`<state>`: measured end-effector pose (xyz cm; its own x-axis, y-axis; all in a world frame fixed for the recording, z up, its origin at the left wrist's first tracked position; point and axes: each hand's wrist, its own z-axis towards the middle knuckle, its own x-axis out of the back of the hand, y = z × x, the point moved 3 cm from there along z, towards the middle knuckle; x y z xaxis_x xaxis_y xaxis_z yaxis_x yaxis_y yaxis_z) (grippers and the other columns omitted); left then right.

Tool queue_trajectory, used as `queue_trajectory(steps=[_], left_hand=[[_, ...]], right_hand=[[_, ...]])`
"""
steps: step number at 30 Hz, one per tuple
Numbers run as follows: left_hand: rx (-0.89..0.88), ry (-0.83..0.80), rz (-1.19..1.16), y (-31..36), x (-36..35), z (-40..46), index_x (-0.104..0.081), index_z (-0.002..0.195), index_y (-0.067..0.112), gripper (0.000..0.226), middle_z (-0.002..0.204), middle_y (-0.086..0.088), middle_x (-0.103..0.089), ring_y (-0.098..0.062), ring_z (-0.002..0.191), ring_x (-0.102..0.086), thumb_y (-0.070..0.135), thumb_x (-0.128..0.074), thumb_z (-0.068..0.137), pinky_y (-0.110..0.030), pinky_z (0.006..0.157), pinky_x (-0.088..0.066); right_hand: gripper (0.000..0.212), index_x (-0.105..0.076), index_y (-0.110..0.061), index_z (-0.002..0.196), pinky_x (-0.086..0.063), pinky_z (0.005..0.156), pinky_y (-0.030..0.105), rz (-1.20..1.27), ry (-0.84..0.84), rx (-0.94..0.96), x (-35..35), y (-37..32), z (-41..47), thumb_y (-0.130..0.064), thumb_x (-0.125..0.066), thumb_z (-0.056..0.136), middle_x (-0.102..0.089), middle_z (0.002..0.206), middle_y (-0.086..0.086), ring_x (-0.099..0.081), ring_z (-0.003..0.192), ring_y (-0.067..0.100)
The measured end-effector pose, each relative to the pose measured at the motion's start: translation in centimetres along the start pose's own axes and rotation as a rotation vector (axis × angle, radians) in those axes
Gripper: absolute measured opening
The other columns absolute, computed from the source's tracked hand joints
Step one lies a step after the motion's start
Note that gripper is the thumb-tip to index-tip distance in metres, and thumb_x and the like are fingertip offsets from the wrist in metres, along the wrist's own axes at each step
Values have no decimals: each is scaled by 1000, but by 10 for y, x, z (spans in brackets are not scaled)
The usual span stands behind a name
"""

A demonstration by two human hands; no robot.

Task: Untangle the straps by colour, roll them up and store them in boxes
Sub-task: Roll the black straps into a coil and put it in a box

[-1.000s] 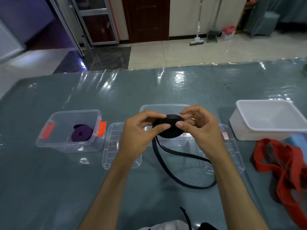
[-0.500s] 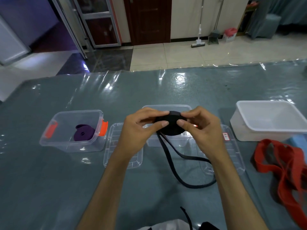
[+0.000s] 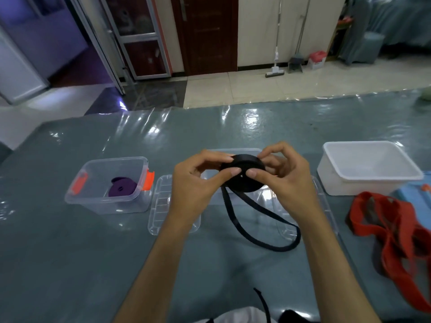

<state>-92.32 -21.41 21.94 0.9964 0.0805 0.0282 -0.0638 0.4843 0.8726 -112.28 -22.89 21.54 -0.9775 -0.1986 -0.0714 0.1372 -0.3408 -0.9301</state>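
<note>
Above the counter (image 3: 233,127), mid-frame, the left hand (image 3: 198,180) and right hand (image 3: 286,178) pinch a rolled black strap (image 3: 243,174) between curled fingertips. Its loose tail hangs down, looping lower right of them.

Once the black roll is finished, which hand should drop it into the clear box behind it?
Probably the right hand: its fingers curl over the black strap roll from above, just over the clear box. The left hand only pinches its edge.
</note>
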Motion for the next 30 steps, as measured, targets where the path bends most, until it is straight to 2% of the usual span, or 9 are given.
queue_trajectory(steps=[2, 5, 9, 13, 16, 20, 26, 30], left_hand=[[-23, 40, -7, 4, -7, -7, -79, 98, 40, 26, 104, 6, -81, -19, 99, -78, 24, -92, 82, -22, 86, -59], [11, 10, -32, 11, -10, -8, -79, 97, 41, 23, 104, 7, -82, -18, 96, -78, 28, -91, 82, -22, 84, -59], [43, -102, -31, 21, -9, -4, -78, 109, 43, 33, 104, 7, -82, -11, 99, -77, 27, -90, 82, -19, 86, -57], [72, -157, -38, 24, -8, -4, -74, 121, 36, 44, 104, 2, -81, -16, 101, -78, 18, -90, 84, -21, 91, -58], [96, -201, -25, 25, -8, -5, -72, 125, 37, 46, 104, 2, -81, -20, 102, -79, 25, -90, 84, -24, 91, -60], [98, -174, -40, 25, -9, -7, -74, 121, 37, 42, 98, 3, -81, -18, 96, -79, 33, -91, 83, -23, 87, -61], [159, -150, -80, 20, -6, -10, -77, 107, 34, 32, 97, 0, -81, -14, 94, -79, 29, -93, 80, -19, 82, -59], [150, -132, -77, 17, -5, -11, -77, 96, 35, 25, 97, 3, -80, -13, 94, -78, 36, -94, 78, -20, 82, -61]], right_hand=[[34, -75, -24, 113, -65, 80, 33, -41, 22, 72, 2, -9, -4, -7, -85, 86, -81, 101, 7, -80, 96, 26], [38, -81, -33, 111, -64, 86, 32, -58, 57, 131, 4, -15, -12, -6, -85, 85, -80, 106, -2, -79, 102, 22], [37, -82, -33, 108, -61, 85, 24, -37, 82, 134, 6, -19, -20, -4, -86, 84, -81, 105, -4, -79, 102, 17], [31, -80, -30, 105, -62, 84, 26, -58, 97, 90, 6, -19, -26, -7, -86, 85, -81, 107, -2, -79, 104, 19], [30, -79, -32, 104, -62, 83, 26, -67, 89, 59, 6, -19, -29, -10, -87, 85, -81, 107, -1, -79, 103, 19], [31, -80, -30, 104, -62, 81, 24, -45, 76, 54, 5, -18, -31, -7, -88, 83, -82, 105, -1, -80, 100, 18], [43, -76, -34, 122, -65, 86, 38, -39, 29, 45, 6, -17, -32, -17, -88, 84, -81, 100, 4, -79, 98, 24], [36, -79, -28, 118, -65, 89, 40, 25, 4, 35, 4, -15, -33, -15, -86, 85, -82, 104, 7, -79, 99, 26]])
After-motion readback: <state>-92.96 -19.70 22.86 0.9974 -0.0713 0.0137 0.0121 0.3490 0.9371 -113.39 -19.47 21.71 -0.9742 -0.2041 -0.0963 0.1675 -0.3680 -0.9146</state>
